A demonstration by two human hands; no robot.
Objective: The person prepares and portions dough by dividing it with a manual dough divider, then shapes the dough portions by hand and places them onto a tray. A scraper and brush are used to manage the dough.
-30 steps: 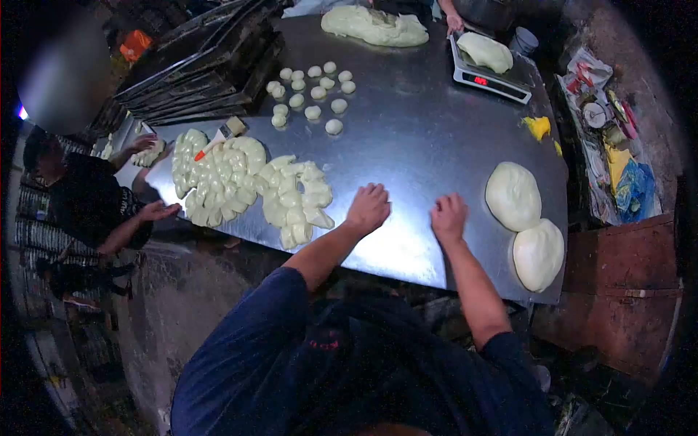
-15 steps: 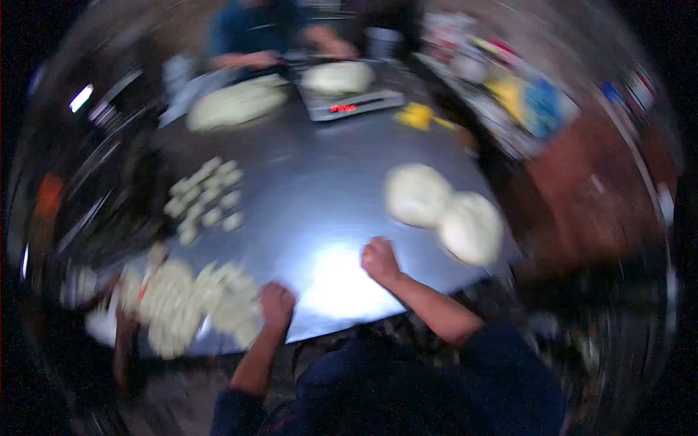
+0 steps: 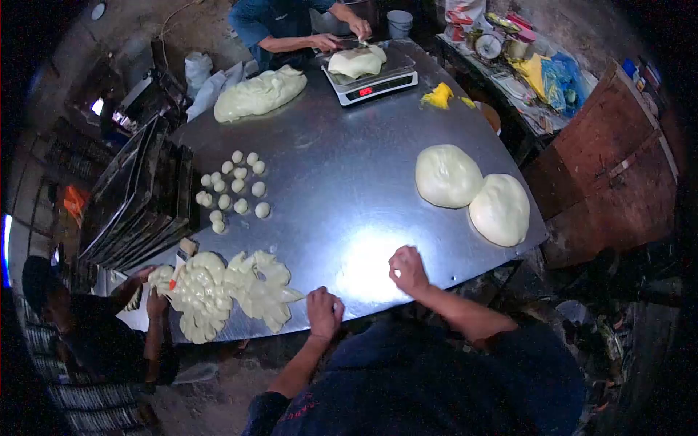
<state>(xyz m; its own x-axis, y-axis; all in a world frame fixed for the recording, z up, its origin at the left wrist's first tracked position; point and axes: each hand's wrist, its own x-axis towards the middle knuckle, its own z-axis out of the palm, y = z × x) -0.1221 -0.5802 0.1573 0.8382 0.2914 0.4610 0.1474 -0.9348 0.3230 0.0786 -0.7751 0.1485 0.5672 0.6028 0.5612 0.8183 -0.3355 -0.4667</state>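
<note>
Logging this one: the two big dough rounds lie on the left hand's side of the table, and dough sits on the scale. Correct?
Not quite: the head view shows the two rounds on the side of the right hand. The scale does hold dough.

From head height, 1 camera faces forward, down across the table [image 3: 327,182].

Near the far edge of the table [image 3: 327,160], towards its far right corner, a digital scale [image 3: 399,82] carries a lit display [image 3: 365,91] with red digits, too blurred to read surely. Red lettering [image 3: 299,408] runs across the wearer's dark shirt [image 3: 429,378], its word not legible. Beyond the table's right edge, a dial scale [image 3: 488,46] has a round face, its markings too small to read.
</note>
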